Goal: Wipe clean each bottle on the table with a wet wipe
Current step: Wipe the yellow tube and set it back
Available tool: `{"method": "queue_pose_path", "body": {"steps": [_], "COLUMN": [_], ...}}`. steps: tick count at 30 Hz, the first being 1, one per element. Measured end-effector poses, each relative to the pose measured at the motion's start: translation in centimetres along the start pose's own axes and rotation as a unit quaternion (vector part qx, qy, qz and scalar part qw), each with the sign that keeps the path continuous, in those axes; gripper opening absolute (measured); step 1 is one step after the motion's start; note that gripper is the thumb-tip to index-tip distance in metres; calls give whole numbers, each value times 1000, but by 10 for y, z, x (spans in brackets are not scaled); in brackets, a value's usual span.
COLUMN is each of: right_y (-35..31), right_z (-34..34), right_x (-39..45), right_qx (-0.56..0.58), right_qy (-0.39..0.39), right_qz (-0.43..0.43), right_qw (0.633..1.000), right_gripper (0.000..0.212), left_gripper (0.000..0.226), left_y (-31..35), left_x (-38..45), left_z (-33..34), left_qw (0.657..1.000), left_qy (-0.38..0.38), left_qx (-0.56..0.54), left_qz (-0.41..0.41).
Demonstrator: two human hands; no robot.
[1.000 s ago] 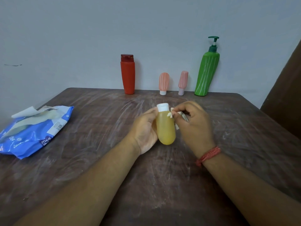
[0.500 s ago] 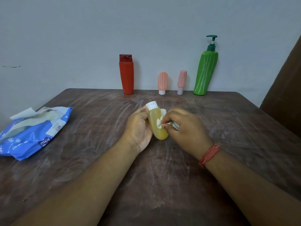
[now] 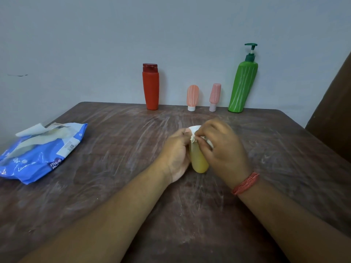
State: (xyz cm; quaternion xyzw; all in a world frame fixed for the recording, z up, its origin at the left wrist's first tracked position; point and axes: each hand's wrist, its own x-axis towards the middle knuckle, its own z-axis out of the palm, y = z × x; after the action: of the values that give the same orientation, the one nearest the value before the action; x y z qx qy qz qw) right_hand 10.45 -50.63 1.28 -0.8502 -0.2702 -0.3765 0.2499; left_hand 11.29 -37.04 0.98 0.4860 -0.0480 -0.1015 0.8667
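A small yellow bottle (image 3: 199,161) with a white cap is held above the middle of the table, cap pointing away from me. My left hand (image 3: 175,153) grips its left side. My right hand (image 3: 223,149) pinches a crumpled white wet wipe (image 3: 193,138) against the bottle's neck, just below the cap. Along the far edge stand a red bottle (image 3: 151,88), a small orange bottle (image 3: 192,97), a small pink bottle (image 3: 215,96) and a tall green pump bottle (image 3: 243,86).
A blue pack of wet wipes (image 3: 40,153) lies at the left of the brown wooden table (image 3: 114,186), its flap open with a wipe sticking out. A grey wall rises behind the bottles. A dark brown panel (image 3: 336,118) stands at the right.
The bottle has swung back upright from a leftward tilt. My right hand with the wipe has moved from the bottle's body up to the neck by the cap.
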Motion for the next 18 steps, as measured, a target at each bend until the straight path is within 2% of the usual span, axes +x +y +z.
{"method": "queue_pose_path", "body": {"steps": [2, 6, 8, 9, 12, 14, 16, 18], "right_y": [2, 3, 3, 4, 8, 8, 7, 5], "right_z": [-2, 2, 4, 4, -3, -7, -8, -7], "right_x": [0, -3, -4, -4, 0, 1, 1, -1], "right_qx": [-1, -4, -13, -14, -5, 5, 37, 59], "right_qy": [-9, -194, -230, -213, -69, -10, -20, -93], "right_qz": [-4, -77, -106, -100, -23, 19, 24, 16], "right_qw": [1000, 978, 967, 972, 997, 1000, 999, 994], "right_gripper": [5, 4, 4, 4, 3, 2, 3, 4], "left_gripper": [23, 23, 22, 23, 24, 23, 22, 23], "left_y": [0, 17, 21, 21, 12, 6, 8, 16], "left_x": [0, 4, 6, 6, -1, -3, -2, 2], "left_z": [4, -10, -16, -15, -4, 6, 7, -2], "left_qw": [1000, 992, 988, 988, 996, 998, 997, 993], "left_qy": [14, 92, 105, 102, 47, 21, 40, 68], "left_qx": [0, -69, -98, -103, -72, -56, -61, -84], "left_qz": [7, 50, 56, 49, 18, 12, 31, 55]}}
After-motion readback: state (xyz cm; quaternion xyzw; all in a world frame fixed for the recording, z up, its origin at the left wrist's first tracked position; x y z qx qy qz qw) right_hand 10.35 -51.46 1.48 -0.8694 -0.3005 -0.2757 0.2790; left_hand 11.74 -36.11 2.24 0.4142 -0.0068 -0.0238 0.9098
